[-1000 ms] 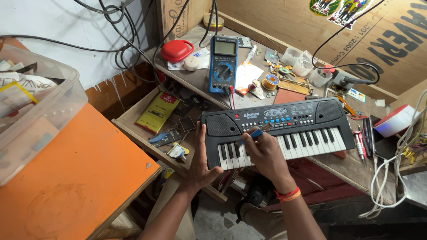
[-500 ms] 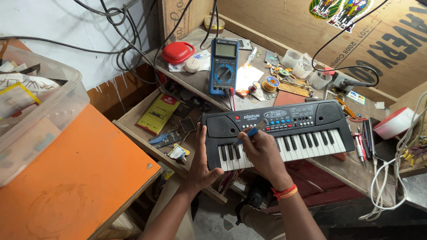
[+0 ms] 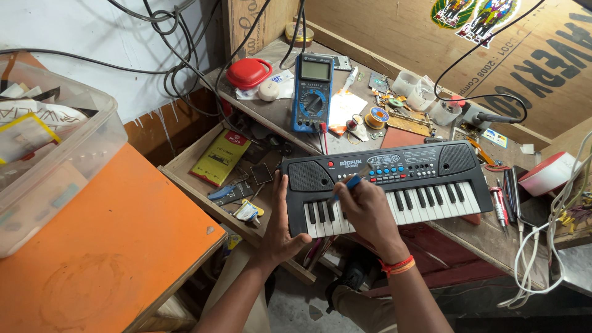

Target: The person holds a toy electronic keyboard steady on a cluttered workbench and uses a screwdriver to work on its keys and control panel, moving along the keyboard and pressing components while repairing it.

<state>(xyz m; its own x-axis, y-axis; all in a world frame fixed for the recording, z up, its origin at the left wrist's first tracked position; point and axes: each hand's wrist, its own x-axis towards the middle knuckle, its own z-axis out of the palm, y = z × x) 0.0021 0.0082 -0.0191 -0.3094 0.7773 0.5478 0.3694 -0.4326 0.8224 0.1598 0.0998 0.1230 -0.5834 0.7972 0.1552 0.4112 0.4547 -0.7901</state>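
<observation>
A small black toy keyboard (image 3: 431, 169) with white and black keys lies on a wooden workbench (image 3: 493, 237). My left hand (image 3: 279, 228) presses flat against the keyboard's left end, fingers spread, thumb along its edge. My right hand (image 3: 365, 209) rests over the left keys and grips a blue-handled screwdriver (image 3: 346, 185), whose tip points down at the keys near the left speaker. An orange and red band circles my right wrist.
A blue multimeter (image 3: 312, 92) stands behind the keyboard, beside a red lidded box (image 3: 248, 72) and a solder spool (image 3: 377, 116). An open drawer (image 3: 203, 191) at the left holds a yellow-green card. An orange table (image 3: 111, 246) carries a clear plastic bin (image 3: 49, 154). White cables (image 3: 542, 253) hang at the right.
The camera view has shifted slightly. Both hands stay on the keyboard, and the right hand with the screwdriver has barely moved.
</observation>
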